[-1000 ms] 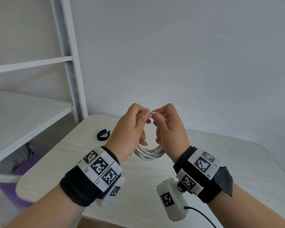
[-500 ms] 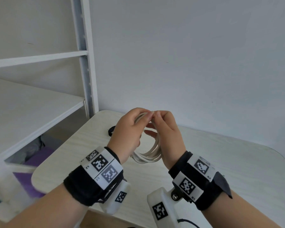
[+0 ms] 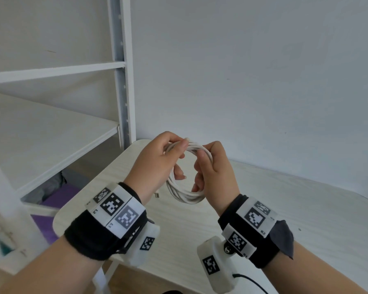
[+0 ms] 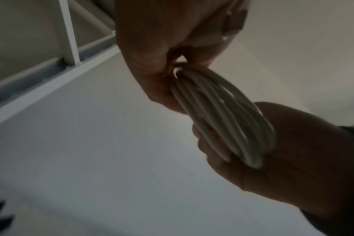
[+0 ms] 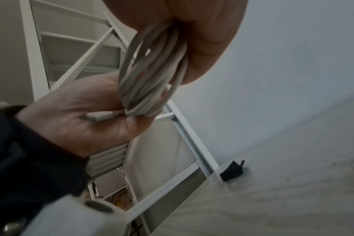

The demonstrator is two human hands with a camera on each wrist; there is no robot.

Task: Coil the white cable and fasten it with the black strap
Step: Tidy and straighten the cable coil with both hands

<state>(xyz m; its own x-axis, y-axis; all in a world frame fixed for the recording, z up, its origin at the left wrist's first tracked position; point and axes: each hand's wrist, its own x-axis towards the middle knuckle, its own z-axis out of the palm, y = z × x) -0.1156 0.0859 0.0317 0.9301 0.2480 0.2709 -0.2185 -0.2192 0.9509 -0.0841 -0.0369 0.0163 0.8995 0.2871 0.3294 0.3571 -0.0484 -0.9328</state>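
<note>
The white cable [image 3: 185, 193] is wound into a round coil of several loops and hangs in the air above the table. My left hand [image 3: 157, 162] pinches the coil's top left part. My right hand [image 3: 212, 168] grips its right side, fingers curled through the ring. In the left wrist view the loops [image 4: 222, 111] run between both hands. In the right wrist view the coil [image 5: 150, 76] shows a flat white plug [image 5: 100, 117] lying against my left palm. The black strap [image 5: 231, 171] lies on the table near its far left corner; the head view hides it behind my left hand.
The pale wooden table [image 3: 295, 219] stands against a grey wall. A white metal shelf unit [image 3: 123, 81] rises at the left, close to the table's corner. Purple and grey things [image 3: 57, 194] lie low under the shelf. A black wire [image 3: 251, 282] trails from my right wrist camera.
The two hands have drawn a little apart along the coil's top, so the ring now shows wide between them. The view has swung left and the strap has gone behind my left hand.
</note>
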